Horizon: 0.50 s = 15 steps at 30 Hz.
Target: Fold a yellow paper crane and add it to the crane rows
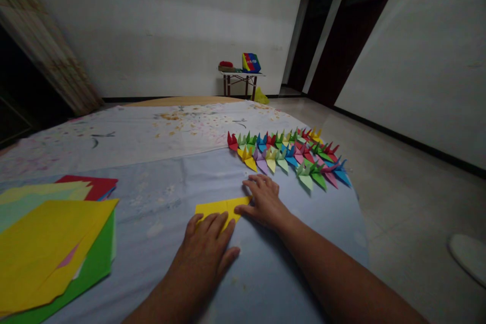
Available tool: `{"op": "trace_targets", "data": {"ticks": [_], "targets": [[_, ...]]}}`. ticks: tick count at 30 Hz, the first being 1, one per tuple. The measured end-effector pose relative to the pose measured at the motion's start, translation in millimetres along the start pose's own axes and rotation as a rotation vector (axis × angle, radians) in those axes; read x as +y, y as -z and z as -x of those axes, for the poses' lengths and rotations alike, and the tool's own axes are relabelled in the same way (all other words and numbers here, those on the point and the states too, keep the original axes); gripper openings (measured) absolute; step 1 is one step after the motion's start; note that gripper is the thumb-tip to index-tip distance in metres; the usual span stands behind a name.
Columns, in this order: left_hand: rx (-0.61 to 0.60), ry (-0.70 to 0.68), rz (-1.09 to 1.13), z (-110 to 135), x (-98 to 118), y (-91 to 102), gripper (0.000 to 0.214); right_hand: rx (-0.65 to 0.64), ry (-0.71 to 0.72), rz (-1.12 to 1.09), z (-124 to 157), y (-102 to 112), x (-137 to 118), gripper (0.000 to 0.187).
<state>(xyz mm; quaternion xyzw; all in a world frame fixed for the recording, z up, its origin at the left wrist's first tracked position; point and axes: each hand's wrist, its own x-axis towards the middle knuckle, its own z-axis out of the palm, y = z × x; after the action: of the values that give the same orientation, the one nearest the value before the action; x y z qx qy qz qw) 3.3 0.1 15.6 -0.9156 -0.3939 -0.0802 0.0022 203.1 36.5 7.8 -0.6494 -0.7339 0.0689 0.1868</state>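
A yellow sheet of folded paper lies flat on the cloth in front of me, with a crease near its middle. My left hand rests palm down over its near side, fingers stretched out and slightly spread, hiding that part. At the paper's right corner is my right hand. Its thumb touches the paper while the other fingers reach past the corner, apart from the thumb. Beyond my right hand stand rows of folded paper cranes in many colours.
Loose coloured paper sheets are stacked at the left, yellow on top. A flowered tablecloth covers the table, whose edge curves away at the right. Against the far wall, a small table bears a colourful bag. Dark doors are at the right.
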Motion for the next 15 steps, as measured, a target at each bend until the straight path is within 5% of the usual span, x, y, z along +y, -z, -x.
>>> {"op": "trace_targets", "data": {"ticks": [6, 10, 15], "targets": [[0.007, -0.002, 0.003, 1, -1, -1.9, 0.04, 0.085, -0.182, 0.041, -8, 8, 25, 0.052], [0.05, -0.007, 0.031, -1, -1, -1.0, 0.034, 0.137, -0.037, -0.056, -6, 16, 21, 0.034], [0.041, -0.007, 0.058, -4, 1, 6.8, 0.03, -0.023, 0.117, -0.09, 0, 19, 4, 0.024]]}}
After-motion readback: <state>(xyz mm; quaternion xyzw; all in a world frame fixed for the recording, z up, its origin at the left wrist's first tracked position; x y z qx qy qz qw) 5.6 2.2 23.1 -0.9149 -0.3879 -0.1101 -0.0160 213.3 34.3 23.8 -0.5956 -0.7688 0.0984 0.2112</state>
